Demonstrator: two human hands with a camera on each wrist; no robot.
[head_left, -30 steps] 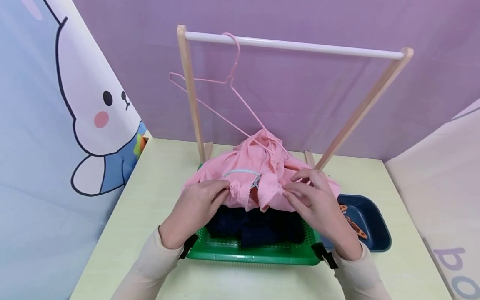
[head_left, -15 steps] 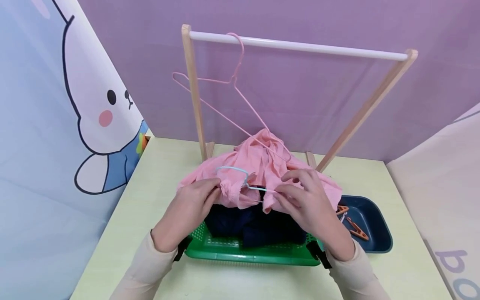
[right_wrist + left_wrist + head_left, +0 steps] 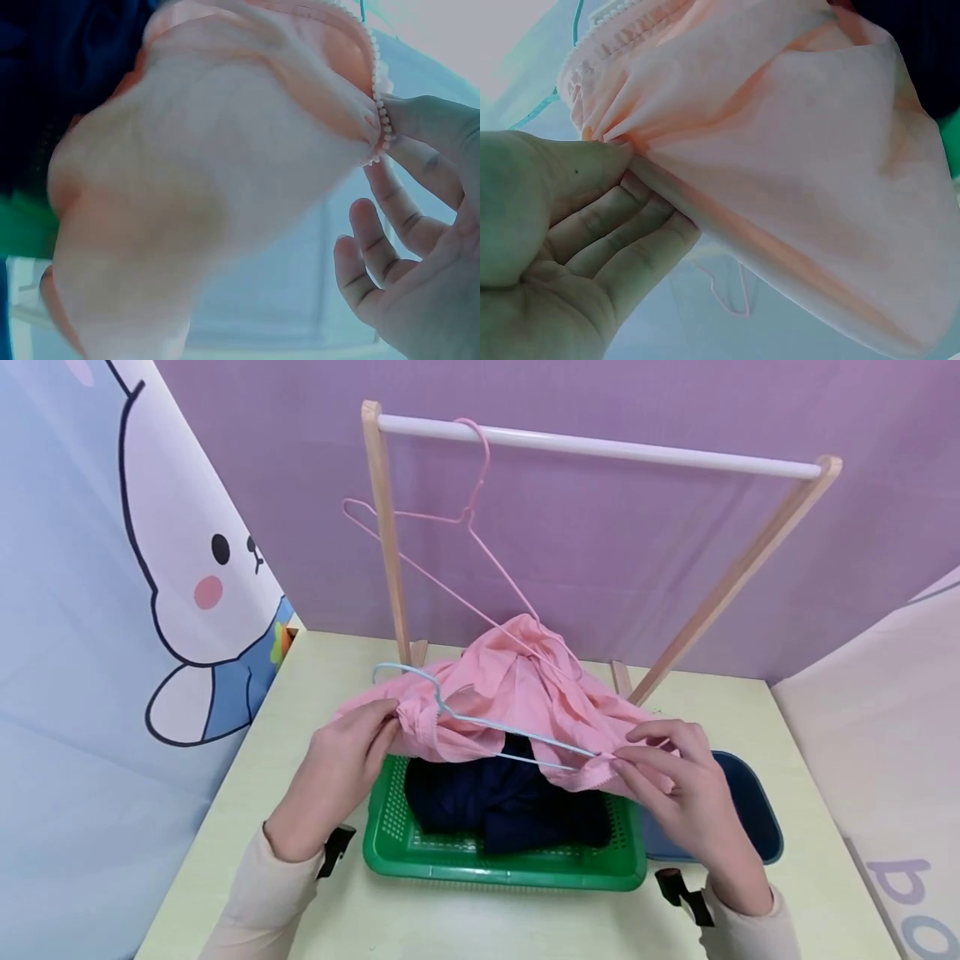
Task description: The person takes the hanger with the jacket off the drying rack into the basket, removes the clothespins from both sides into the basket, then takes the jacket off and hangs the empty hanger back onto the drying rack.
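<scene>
A pink zip-up jacket [image 3: 547, 693] is spread above the green basket [image 3: 502, 875], its front parted. A light blue clothes hanger [image 3: 480, 721] lies across the opening, hook to the left, right end running into the fabric near the right fingers. With thumb and fingertips my left hand [image 3: 330, 764] pinches the jacket's left side by the collar; in the left wrist view a fold of cloth [image 3: 630, 142] bunches at the thumb. My right hand [image 3: 690, 793] pinches the other front edge, right on the white zipper teeth [image 3: 379, 82], its remaining fingers loosely bent.
Dark navy clothing [image 3: 495, 802] fills the basket. Behind stands a wooden rack with a white rod [image 3: 637, 450], from which a pink hanger [image 3: 480, 493] hangs and overlaps the jacket. A dark blue bin [image 3: 750, 802] sits at the right, partly behind my right hand.
Both hands have moved apart, left hand leftward and right hand rightward, pulling the jacket's front open. The blue hanger has slid left and shows much more of its length.
</scene>
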